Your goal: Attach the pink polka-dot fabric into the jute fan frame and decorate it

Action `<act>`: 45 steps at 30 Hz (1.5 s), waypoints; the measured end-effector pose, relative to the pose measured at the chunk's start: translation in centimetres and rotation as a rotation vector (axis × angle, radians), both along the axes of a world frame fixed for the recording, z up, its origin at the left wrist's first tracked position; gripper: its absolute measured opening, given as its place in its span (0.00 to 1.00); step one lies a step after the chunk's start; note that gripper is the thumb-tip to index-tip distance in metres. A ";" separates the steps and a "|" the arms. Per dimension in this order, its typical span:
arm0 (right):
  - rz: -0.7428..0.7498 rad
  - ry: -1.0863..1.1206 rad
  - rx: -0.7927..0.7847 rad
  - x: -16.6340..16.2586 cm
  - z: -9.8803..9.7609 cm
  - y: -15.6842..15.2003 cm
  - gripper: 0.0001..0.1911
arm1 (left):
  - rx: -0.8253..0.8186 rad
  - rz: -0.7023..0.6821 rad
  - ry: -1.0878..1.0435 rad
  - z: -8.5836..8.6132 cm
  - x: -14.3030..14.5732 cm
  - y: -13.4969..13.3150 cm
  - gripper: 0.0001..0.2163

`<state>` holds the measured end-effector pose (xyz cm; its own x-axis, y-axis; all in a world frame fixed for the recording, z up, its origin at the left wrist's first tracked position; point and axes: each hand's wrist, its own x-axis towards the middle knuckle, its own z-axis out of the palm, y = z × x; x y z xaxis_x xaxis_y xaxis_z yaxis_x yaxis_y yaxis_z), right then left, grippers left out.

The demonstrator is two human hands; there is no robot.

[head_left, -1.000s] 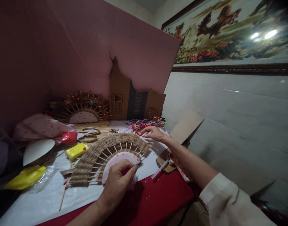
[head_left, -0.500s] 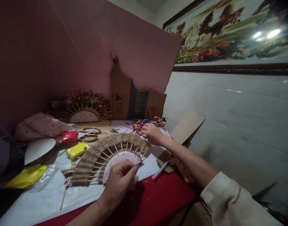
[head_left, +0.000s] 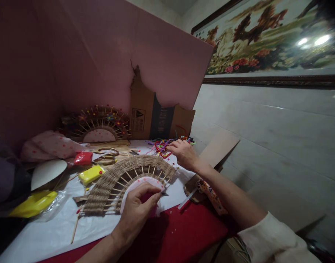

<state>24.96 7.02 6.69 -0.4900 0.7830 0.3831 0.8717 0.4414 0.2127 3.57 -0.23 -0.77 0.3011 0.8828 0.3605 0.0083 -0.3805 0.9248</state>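
Observation:
A half-round woven twine fan [head_left: 101, 188] with wooden stick ribs lies on white sheeting, its pink spotted cloth centre [head_left: 147, 180] facing up. My left hand [head_left: 137, 210] is over the near edge of that centre, fingers curled, with a small gap between thumb and forefinger; nothing shows in the gap. Beyond the fan's right end, my right hand [head_left: 184, 153] reaches to a tangle of coloured pipe cleaners [head_left: 163, 148]. Its fingers are stretched out at the tangle's edge, and its thumb is hidden.
A finished-looking fan [head_left: 98, 135] with coloured flowers leans at the back beside torn cardboard [head_left: 142, 109]. Scissors [head_left: 105, 159], yellow [head_left: 91, 174] and red packets [head_left: 83, 158] lie left. A glue stick [head_left: 188, 199] juts out near the red table edge [head_left: 184, 228].
My right hand has shifted slightly right along the pipe cleaners. My left thumb and forefinger have parted a little. The fan stays in place; the view has shifted slightly.

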 end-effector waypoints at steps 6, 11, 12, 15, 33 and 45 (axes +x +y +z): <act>0.099 0.795 -0.221 -5.4 -0.6 -6.6 0.09 | -0.234 0.032 -0.292 1.9 -1.7 1.1 0.10; 0.082 1.205 -0.490 -8.0 -2.0 -8.3 0.06 | -0.282 0.072 -0.442 3.0 -2.6 2.1 0.14; 0.112 1.311 -0.605 -8.3 -2.1 -8.1 0.06 | -0.259 0.078 -0.430 3.2 -2.8 2.2 0.15; 0.216 1.510 -0.742 -8.9 -2.0 -7.4 0.09 | -0.242 0.096 -0.362 3.6 -3.1 2.2 0.18; 0.102 1.643 -0.814 -9.3 -4.9 -6.7 0.09 | -0.485 -0.015 -0.152 2.1 -3.9 1.7 0.15; 0.245 1.572 -0.717 -8.3 -4.8 -7.1 0.07 | -0.466 0.036 -0.131 2.6 -3.8 1.4 0.12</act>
<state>16.62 -0.03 1.90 -0.1466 0.9666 0.2101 -0.0569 0.2038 -0.9774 -0.26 1.21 1.86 0.2456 0.9684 -0.0427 -0.1141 0.0726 0.9908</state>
